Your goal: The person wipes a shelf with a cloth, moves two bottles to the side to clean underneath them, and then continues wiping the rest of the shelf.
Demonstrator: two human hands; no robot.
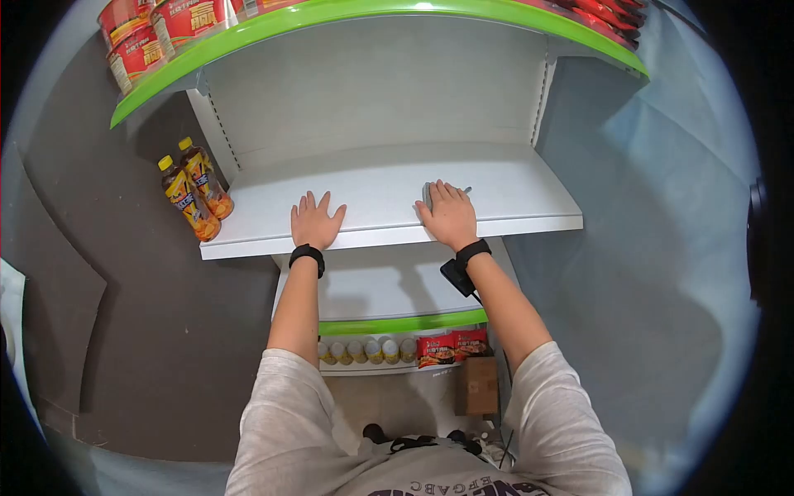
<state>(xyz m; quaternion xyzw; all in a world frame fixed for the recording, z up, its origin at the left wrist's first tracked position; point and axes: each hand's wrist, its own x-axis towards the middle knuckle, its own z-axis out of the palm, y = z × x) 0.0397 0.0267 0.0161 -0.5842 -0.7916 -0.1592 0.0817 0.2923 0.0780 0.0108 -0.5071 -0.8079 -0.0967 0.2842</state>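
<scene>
My left hand (314, 221) lies flat on the white shelf board (372, 178), fingers spread, close to its front edge. Farther right, my right hand (451, 217) is laid flat with stretched fingers over a small grey piece (428, 195), which looks like a folded cloth. Most of that piece is hidden under the palm and fingers, and a bit of grey pokes out past the fingertips. Black bands circle both wrists, and a small black box (456, 278) hangs by the right one. Two drink bottles (188, 198) with yellow caps stand at the board's left end.
Above, a green-edged shelf (397, 10) carries red instant-noodle cups (139, 54) at left and red packets (600, 21) at right. Below are another white shelf (372, 285), several jars or cans (374, 351), red noodle packs (436, 350) and a brown carton (477, 387).
</scene>
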